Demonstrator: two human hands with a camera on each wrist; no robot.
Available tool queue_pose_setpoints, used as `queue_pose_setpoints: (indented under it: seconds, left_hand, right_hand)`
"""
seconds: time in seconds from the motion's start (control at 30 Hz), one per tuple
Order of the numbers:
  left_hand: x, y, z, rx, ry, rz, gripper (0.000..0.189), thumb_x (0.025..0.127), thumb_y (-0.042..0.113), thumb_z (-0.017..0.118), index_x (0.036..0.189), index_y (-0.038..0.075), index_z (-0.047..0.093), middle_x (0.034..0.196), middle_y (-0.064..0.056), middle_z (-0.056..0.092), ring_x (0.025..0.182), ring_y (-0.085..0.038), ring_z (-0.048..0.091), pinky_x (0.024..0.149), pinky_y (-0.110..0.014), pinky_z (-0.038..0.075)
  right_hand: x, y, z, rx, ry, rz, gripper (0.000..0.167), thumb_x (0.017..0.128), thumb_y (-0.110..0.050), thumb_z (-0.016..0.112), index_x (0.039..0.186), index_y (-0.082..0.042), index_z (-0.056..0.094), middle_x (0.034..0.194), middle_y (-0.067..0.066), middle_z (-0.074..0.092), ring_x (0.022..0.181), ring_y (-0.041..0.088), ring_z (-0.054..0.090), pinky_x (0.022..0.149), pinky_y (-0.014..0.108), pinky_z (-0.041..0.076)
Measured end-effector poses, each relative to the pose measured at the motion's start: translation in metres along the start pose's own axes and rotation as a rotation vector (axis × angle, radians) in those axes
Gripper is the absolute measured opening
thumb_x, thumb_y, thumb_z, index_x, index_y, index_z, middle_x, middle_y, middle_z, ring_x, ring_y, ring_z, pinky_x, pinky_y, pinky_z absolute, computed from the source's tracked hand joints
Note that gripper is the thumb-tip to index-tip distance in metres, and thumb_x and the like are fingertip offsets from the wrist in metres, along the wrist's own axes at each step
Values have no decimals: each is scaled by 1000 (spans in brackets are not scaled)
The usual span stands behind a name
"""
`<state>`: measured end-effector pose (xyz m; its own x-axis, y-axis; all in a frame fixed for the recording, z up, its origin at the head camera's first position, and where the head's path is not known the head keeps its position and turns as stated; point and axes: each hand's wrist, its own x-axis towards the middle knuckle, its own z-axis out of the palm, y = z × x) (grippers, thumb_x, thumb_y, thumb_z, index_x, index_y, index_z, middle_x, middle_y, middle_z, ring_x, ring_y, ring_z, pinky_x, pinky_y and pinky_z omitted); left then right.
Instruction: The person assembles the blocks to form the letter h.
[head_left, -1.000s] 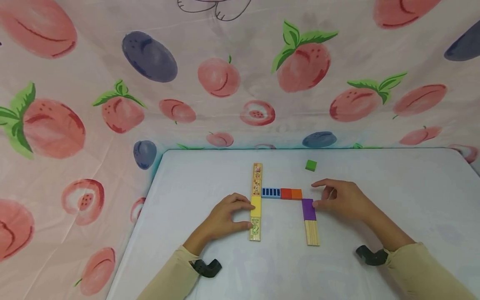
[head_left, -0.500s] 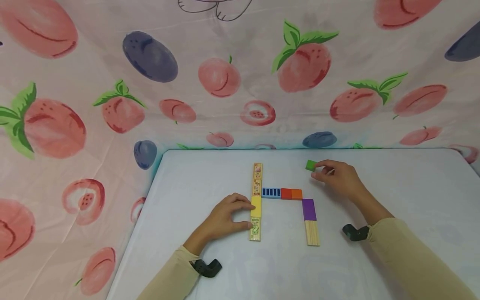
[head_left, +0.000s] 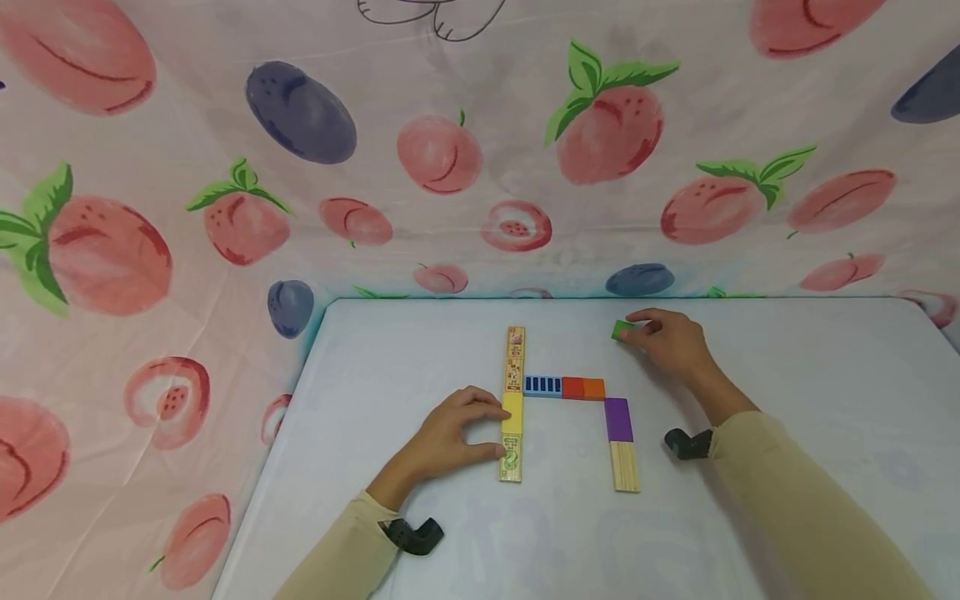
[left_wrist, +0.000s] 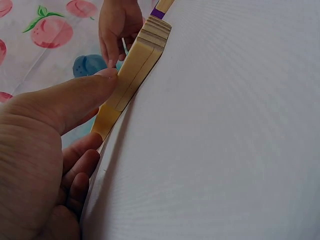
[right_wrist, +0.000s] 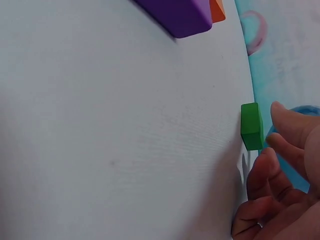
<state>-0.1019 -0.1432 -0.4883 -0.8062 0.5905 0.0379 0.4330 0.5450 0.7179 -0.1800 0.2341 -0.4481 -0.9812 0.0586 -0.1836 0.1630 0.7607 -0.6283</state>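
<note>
My left hand (head_left: pixel 457 429) rests at the left side of an upright row of wooden blocks. Its index fingertip touches the yellow block (head_left: pixel 512 412); the thumb touches the printed wooden block (head_left: pixel 510 458) below, and in the left wrist view these fingers (left_wrist: pixel 85 102) lie along the row's side. By the back of the table my right hand (head_left: pixel 672 342) hovers around the small green block (head_left: pixel 620 329), thumb and index finger spread apart. In the right wrist view the green block (right_wrist: pixel 251 126) stands on the table just beyond the fingertips, which show a gap to it.
Light blue (head_left: pixel 542 386), red (head_left: pixel 573 388) and orange (head_left: pixel 594 389) blocks run rightward from the row. A purple block (head_left: pixel 618 419) and a plain wooden block (head_left: pixel 625 467) lead down from the orange one. A fruit-patterned cloth (head_left: pixel 480 167) hangs behind the white table (head_left: pixel 420 333).
My right hand has left the purple block and moved up and back to the green block, its fingers now around it. The left hand and the rows of blocks have not moved.
</note>
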Motion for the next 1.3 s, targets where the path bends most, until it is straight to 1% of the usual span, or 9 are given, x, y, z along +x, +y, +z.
queue_pose_setpoints:
  seconds: [0.13,0.37,0.43,0.6,0.73,0.93,1.1,1.2,1.3]
  left_hand:
    - [0,0,0,-1,0,0,45,84,36,84,126,25,72,129,10,58,125,-11,54,108,-39,47]
    - [1,0,0,-4,-6,-13,45,84,35,85,126,25,73,128,10,58,125,-10,53,108,-40,47]
    - [1,1,0,-4,-6,-14,45,84,35,85,126,25,73,128,10,58,125,-10,53,108,-40,47]
    - [0,1,-1,1,-11,-18,45,84,37,84,126,26,72,129,10,58,125,-10,53,108,-39,47]
    - [0,1,-1,4,-9,-12,45,85,38,84,126,26,72,129,10,58,124,-11,53,108,-39,47]
    - [0,0,-1,-2,-11,-9,45,84,37,84,126,26,72,129,10,58,125,-10,53,108,-40,46]
    - [1,0,-1,-2,-7,-5,45,84,37,84,126,26,72,129,10,58,125,-10,53,108,-40,46]
    - [0,1,-1,3,-4,1,46,84,37,84,126,26,72,129,10,58,125,-10,54,108,-39,47]
    - [0,1,-1,7,0,10,45,84,38,84,126,25,72,129,10,58,124,-11,54,108,-39,47]
  right_hand:
    - [4,2,2,1,-8,21,46,97,-36,67,133,-8,66,119,22,64,112,39,54,91,51,50]
    - [7,4,4,-22,-1,23,43,97,-34,69,128,-4,69,114,22,66,105,36,55,86,47,50]
    - [6,4,4,-19,-1,26,42,96,-33,70,127,-4,69,114,22,65,105,37,55,85,47,50]
    - [6,4,4,-12,-2,32,38,95,-30,70,125,-7,68,111,20,65,105,36,54,83,44,49]
    - [6,6,5,-6,8,13,35,95,-29,71,122,-8,68,109,19,66,105,36,55,84,45,48]
    - [3,6,6,24,29,-27,30,94,-26,73,117,-8,66,113,20,70,111,39,58,90,50,48]
    - [1,5,5,50,42,-37,29,94,-27,74,114,-9,67,113,21,73,111,39,62,84,42,49]
    - [-2,5,4,67,22,-15,30,94,-30,74,115,-10,67,114,21,73,110,37,62,81,36,49]
    - [-6,5,4,89,-19,24,33,94,-32,74,117,-10,67,116,21,73,110,36,62,80,34,50]
